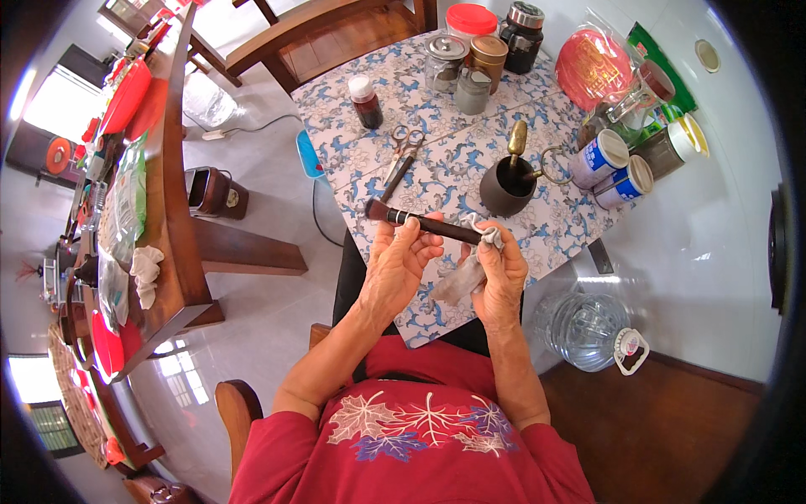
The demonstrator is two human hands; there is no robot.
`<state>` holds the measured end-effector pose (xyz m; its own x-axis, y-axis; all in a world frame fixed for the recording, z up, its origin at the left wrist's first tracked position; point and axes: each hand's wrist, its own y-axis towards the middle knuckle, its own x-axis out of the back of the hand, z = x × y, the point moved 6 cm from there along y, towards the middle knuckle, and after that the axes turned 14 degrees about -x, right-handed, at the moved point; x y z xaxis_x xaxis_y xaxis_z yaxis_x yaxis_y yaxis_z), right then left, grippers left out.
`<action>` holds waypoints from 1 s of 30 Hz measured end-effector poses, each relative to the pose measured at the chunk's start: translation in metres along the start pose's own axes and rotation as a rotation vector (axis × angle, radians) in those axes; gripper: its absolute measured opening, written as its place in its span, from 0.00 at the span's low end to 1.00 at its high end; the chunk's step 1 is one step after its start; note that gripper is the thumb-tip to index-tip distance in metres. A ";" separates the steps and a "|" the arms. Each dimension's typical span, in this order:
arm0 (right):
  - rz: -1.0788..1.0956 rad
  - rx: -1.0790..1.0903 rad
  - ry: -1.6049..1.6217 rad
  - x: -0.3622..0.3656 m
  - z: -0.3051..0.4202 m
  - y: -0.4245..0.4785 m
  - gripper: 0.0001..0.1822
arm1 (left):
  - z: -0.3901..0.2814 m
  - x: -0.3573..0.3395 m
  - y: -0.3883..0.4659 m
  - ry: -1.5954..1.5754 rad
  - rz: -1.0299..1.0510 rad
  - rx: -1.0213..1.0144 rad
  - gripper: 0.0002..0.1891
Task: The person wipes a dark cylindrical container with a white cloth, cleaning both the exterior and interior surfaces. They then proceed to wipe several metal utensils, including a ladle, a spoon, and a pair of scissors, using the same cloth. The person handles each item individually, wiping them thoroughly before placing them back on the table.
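Note:
My left hand (400, 258) pinches a dark-handled makeup brush (434, 228) near its silver rings, with the brown bristles pointing left. At the other end, my right hand (502, 268) presses a greyish-white cloth (459, 283) around the handle's tip. Part of the cloth hangs below the handle. Beyond the brush, a pair of scissors (403, 148) lies on the patterned tabletop (434, 324), beside a dark slim stick-shaped tool (398, 179). A dark cup (509, 192) stands past my right hand, with a brass-coloured handle (517, 142) and a metal ring (555, 165) projecting from it.
A white-capped bottle of dark liquid (367, 104) stands at the far left. Several jars, including a glass jar (446, 63), stand at the back. White-lidded cans (599, 159) line the right side. A large water bottle (585, 331) lies right of the table; a wooden bench (182, 252) stands left.

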<state>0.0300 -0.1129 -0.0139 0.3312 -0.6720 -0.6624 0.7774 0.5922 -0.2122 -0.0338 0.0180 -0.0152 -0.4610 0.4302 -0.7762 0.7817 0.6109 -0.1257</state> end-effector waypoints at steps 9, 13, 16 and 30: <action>-0.141 0.029 -0.031 0.002 0.005 0.002 0.08 | 0.011 -0.002 -0.007 0.009 -0.010 0.056 0.13; -0.234 0.118 -0.188 0.011 0.015 0.007 0.07 | -0.006 0.009 -0.010 0.395 -0.063 -0.014 0.13; -0.279 0.170 -0.371 0.023 0.022 0.007 0.07 | -0.048 0.000 -0.009 1.047 0.000 -0.505 0.21; -0.238 0.383 -0.607 0.003 0.020 -0.003 0.15 | 0.008 -0.024 -0.032 1.008 0.542 0.046 0.13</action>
<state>0.0388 -0.1257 -0.0011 0.2817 -0.9549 -0.0940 0.9595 0.2793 0.0379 -0.0448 -0.0169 0.0023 -0.1695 0.9794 0.1102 0.9854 0.1665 0.0354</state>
